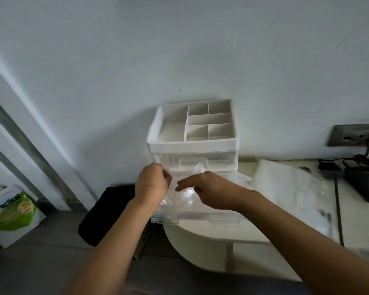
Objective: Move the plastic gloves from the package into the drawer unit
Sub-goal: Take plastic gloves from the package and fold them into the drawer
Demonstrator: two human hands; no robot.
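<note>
Head view, looking down at a white table (202, 235) set against a pale wall (179, 50). The drawer unit (193, 143) stands at the table's back with its rear to the wall. Its open top tray is split into one long compartment on the left and five small ones on the right. The upper clear drawer (217, 157) is closed. The lower drawer (200, 219) is pulled fully forward, and its front left corner juts past the table's rounded edge, over the floor.

The plastic gloves (185, 196) lie as crumpled clear film inside this lower drawer. The left hand (152, 182) is curled at the drawer's back left, pinching an edge of the film. The right hand (209, 188) reaches across from the right with fingers nearly straight and spread low over the film, gripping nothing.

The package (290, 188), a flat clear bag, lies on the table just right of the drawer. Dark print along its near edge is too small to read.

Farther right are black adapters (362, 179) with cables below a wall socket (354, 135). On the floor at left stand a black bag (107, 211) and a white-and-green bag (11, 211) printed "Practical".
</note>
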